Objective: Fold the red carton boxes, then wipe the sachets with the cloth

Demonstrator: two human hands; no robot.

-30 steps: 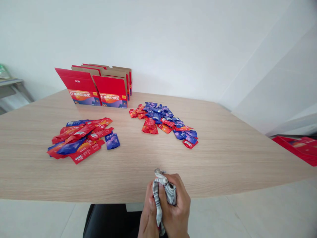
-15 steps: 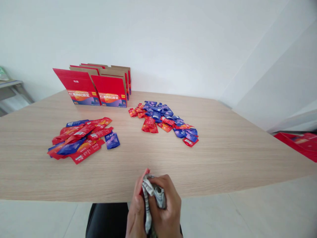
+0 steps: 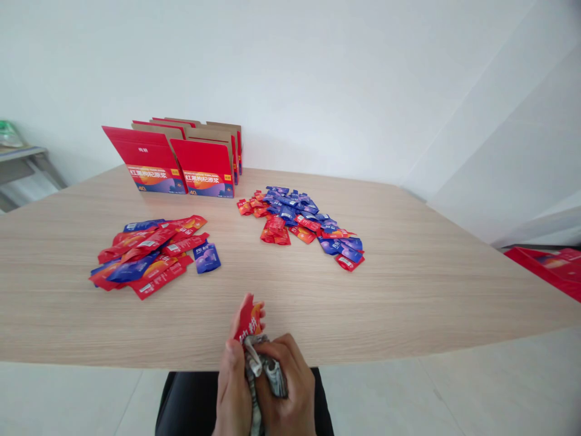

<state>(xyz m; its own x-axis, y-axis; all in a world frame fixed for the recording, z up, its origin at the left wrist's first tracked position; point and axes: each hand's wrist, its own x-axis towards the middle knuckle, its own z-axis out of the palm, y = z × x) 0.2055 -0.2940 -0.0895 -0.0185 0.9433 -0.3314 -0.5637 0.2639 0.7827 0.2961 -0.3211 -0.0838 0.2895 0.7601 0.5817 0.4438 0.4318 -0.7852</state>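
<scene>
At the table's front edge, my left hand [image 3: 233, 384] is closed around a red pouch [image 3: 247, 321] with an orange print, its top end standing up between fingers and palm. My right hand [image 3: 293, 384] grips a crumpled grey-and-white cloth [image 3: 276, 376] and presses it against the pouch's lower part. Some of the cloth hangs down between the two hands. To the left lies a heap of red and blue pouches [image 3: 149, 251], with a single blue pouch [image 3: 207, 258] at its right side. A second pile of blue and red pouches [image 3: 290, 209] spreads farther back.
Several open red cartons [image 3: 203, 163] stand in rows at the back left of the wooden table [image 3: 408, 272], near the white wall. A red container [image 3: 544, 266] is beyond the right edge. A small side table [image 3: 22, 154] stands at far left.
Both hands have shifted slightly left. The cloth has moved down the pouch, so more of its red printed face shows. The view has shifted a little.
</scene>
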